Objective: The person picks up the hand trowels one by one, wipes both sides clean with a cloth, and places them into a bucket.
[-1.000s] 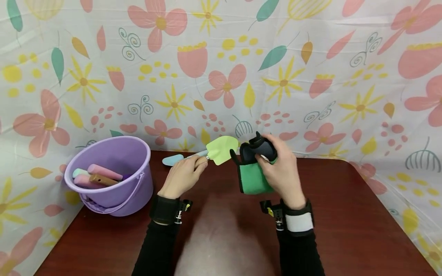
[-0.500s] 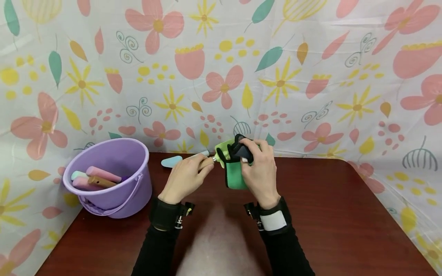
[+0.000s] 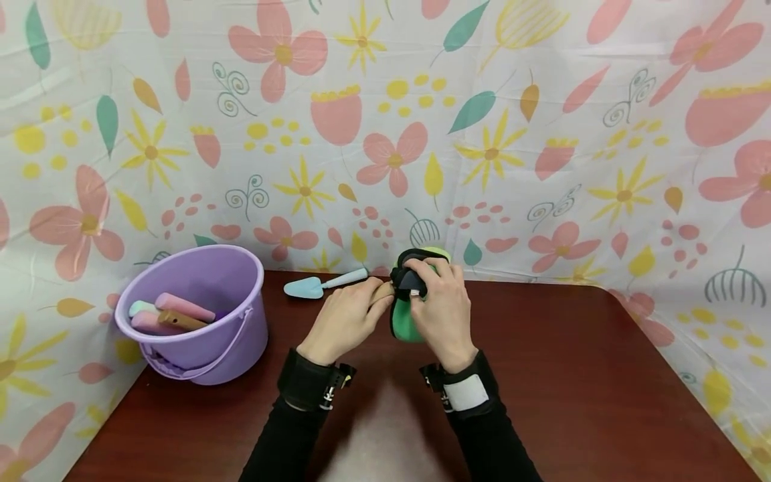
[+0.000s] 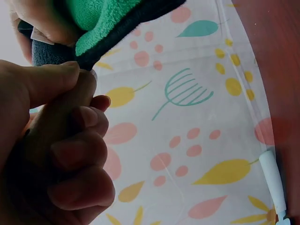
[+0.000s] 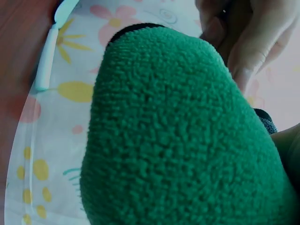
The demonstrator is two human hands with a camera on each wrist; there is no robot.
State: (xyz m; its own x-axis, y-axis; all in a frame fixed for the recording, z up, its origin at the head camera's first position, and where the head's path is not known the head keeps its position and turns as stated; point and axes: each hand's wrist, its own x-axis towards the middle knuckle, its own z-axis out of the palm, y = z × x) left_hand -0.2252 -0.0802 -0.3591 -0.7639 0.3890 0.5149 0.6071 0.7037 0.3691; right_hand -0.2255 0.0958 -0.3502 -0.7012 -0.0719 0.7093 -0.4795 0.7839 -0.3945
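We judge the work in hand to be wiping one tool, and it looks partway through. The person's left grip (image 3: 343,320) is curled round a small hand tool with a light wooden handle (image 3: 382,292), held above the dark red-brown surface (image 3: 572,375). The right grip (image 3: 444,313) clasps a plush green cloth with black edging (image 3: 405,323), bunched against the tool just beyond the left fingers. A lime-green edge (image 3: 438,252) peeks past the cloth; we take it for the tool's head, mostly hidden, so we cannot tell how much is wiped.

Finishing this wipe and putting the tool down seem to be left. A pale-blue trowel (image 3: 304,288) lies on the surface, held by neither grip; we cannot tell whether its turn is over. Pink, mint and brown handles (image 3: 183,306) lean inside a round lilac bucket (image 3: 255,281); whether they are finished or waiting, we cannot say.
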